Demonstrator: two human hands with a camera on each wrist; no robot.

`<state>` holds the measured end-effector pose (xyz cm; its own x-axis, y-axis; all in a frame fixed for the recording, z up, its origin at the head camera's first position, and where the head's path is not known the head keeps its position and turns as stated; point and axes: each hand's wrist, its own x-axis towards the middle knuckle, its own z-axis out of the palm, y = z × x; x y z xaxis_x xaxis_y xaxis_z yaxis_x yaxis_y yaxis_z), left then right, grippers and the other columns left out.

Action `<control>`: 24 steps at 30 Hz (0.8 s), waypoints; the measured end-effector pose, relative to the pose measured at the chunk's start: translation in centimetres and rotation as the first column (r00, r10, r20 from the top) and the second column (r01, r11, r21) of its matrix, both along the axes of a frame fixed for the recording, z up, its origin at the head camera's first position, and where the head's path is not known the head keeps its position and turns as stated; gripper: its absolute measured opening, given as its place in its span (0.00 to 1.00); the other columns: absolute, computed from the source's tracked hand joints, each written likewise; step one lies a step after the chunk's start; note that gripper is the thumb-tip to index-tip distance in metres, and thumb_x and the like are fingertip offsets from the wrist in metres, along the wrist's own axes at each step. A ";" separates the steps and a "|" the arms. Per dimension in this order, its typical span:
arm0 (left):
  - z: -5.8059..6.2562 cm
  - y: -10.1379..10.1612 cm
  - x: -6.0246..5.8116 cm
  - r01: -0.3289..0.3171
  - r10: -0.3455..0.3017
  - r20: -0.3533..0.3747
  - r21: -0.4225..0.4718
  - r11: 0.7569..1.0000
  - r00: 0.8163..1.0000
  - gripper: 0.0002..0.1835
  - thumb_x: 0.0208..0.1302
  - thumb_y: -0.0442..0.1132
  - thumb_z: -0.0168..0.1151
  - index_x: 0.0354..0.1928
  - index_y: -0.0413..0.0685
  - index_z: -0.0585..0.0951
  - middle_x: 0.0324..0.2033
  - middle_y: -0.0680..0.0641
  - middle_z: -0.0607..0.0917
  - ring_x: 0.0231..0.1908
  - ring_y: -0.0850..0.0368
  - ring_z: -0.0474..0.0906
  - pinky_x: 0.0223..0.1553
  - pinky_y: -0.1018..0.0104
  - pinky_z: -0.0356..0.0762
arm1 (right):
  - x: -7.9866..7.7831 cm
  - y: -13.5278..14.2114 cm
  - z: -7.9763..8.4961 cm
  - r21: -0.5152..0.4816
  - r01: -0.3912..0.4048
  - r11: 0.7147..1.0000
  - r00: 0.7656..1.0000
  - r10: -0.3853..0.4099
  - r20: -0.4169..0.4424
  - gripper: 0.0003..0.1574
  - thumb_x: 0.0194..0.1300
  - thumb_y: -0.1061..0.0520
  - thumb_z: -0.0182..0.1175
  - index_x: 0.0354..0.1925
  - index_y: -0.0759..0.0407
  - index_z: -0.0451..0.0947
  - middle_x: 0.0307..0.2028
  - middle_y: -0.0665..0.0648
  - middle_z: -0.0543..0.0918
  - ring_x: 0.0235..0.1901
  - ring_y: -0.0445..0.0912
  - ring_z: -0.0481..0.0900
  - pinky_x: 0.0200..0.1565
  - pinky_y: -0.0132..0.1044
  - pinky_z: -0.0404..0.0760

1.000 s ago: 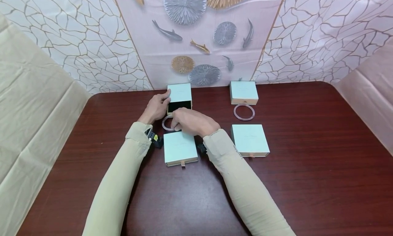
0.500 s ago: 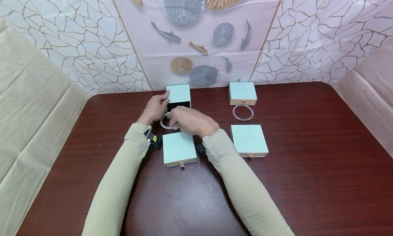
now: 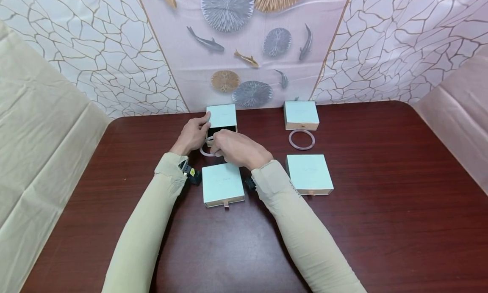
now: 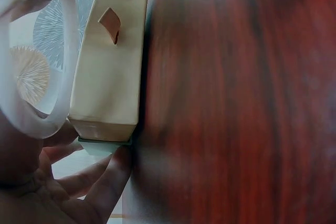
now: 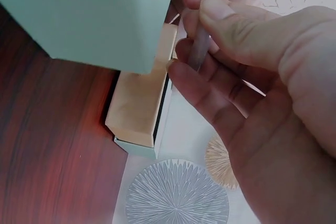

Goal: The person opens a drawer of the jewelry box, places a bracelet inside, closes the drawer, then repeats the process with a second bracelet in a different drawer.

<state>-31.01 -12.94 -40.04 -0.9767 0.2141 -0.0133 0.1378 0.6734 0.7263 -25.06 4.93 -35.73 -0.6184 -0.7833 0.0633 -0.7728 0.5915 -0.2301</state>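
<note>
A pale lilac bangle point(image 3: 205, 152) is pinched between the thumb and fingers of my right hand point(image 3: 240, 149). It is tilted at the front of a mint-green drawer box point(image 3: 222, 114) at the back left, whose dark-lined drawer is pulled partly out. In the right wrist view the thumb presses on the bangle point(image 5: 198, 51) from one side, fingertips on the other. My left hand point(image 3: 192, 134) rests against the box's left side, its fingers extended along the sleeve. The left wrist view shows the drawer's cream front point(image 4: 107, 77) with a small ribbon tab.
A closed mint box point(image 3: 223, 185) lies just in front of my right hand. On the right are another closed box point(image 3: 309, 172), a second lilac bangle point(image 3: 302, 147) and a box point(image 3: 301, 113) behind it. A patterned cloth point(image 3: 251, 51) hangs at the table's back edge.
My right hand has raised the bangle slightly and shifted it toward the drawer, so it now overlaps the drawer's front. The left hand stays in place on the box.
</note>
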 end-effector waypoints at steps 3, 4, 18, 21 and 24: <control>0.0 0.0 0.0 -0.004 0.004 0.007 -0.002 1.000 1.000 0.27 0.83 0.43 0.44 0.79 0.55 0.60 0.57 0.36 0.82 0.28 0.54 0.70 0.35 0.64 0.69 | -0.1 0.1 0.0 -0.002 0.011 1.000 1.000 -0.011 -0.007 0.22 0.69 0.71 0.58 0.19 0.58 0.83 0.20 0.46 0.63 0.29 0.40 0.63 0.34 0.31 0.64; 0.0 0.0 0.0 -0.005 0.005 0.009 -0.003 1.000 1.000 0.27 0.83 0.43 0.44 0.79 0.56 0.59 0.62 0.37 0.80 0.29 0.54 0.71 0.36 0.64 0.69 | -0.1 0.1 -0.1 -0.001 0.011 1.000 1.000 -0.011 -0.009 0.22 0.70 0.71 0.58 0.20 0.58 0.83 0.20 0.46 0.64 0.29 0.40 0.64 0.34 0.31 0.65; 0.0 -0.2 0.0 0.019 -0.019 0.010 0.027 0.999 1.000 0.27 0.83 0.43 0.43 0.79 0.55 0.59 0.17 0.54 0.74 0.17 0.61 0.63 0.25 0.66 0.65 | -0.3 0.1 -0.1 -0.026 0.044 0.999 0.999 -0.045 -0.023 0.18 0.72 0.67 0.58 0.30 0.55 0.89 0.28 0.52 0.83 0.32 0.42 0.70 0.37 0.33 0.70; 0.0 -0.1 -0.1 0.018 -0.018 0.005 0.027 0.999 1.000 0.27 0.83 0.43 0.43 0.79 0.54 0.59 0.18 0.54 0.75 0.18 0.60 0.63 0.26 0.67 0.65 | -0.2 0.2 0.0 -0.019 0.051 0.999 0.998 -0.051 -0.029 0.17 0.72 0.67 0.58 0.32 0.54 0.90 0.29 0.52 0.82 0.33 0.42 0.72 0.39 0.33 0.71; -0.1 -0.2 -0.1 0.016 -0.016 -0.001 0.019 1.000 1.000 0.27 0.82 0.42 0.43 0.79 0.53 0.60 0.18 0.54 0.75 0.18 0.59 0.64 0.26 0.66 0.65 | -0.1 0.3 0.1 -0.009 0.059 0.998 0.998 -0.059 -0.032 0.16 0.73 0.67 0.58 0.35 0.54 0.91 0.33 0.52 0.84 0.37 0.43 0.76 0.41 0.34 0.73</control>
